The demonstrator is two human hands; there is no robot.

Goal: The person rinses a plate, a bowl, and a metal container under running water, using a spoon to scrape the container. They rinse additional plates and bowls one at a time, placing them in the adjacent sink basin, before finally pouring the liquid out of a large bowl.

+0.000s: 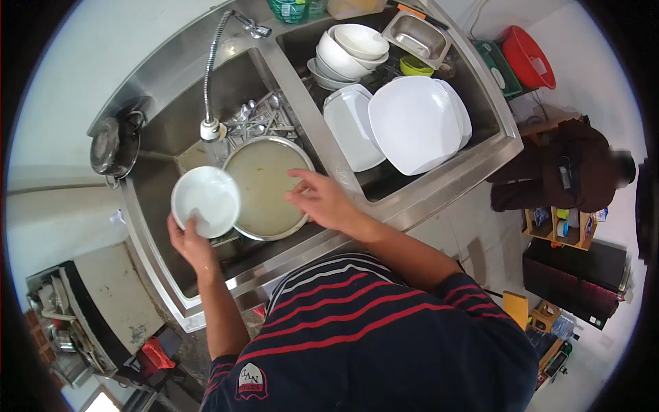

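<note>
My left hand [190, 246] grips a white bowl [209, 196] by its near rim, the thumb inside it. The bowl is tilted under the faucet's spray head [211, 130] and overlaps the left edge of a round metal basin [253, 237]. Cloudy, yellowish water [264, 182] fills that basin. Over its right side hovers my right hand [322, 200], fingers apart and slightly bent, holding nothing. Behind the basin, a heap of spoons and other cutlery [264, 117] lies in the left sink bay.
In the right bay are stacked white bowls [348, 55], large white plates [415, 123], a green bowl [416, 66] and a metal pan [417, 38]. A dark pot [115, 147] stands by the sink's left edge. Another person [573, 165] bends near shelves at right.
</note>
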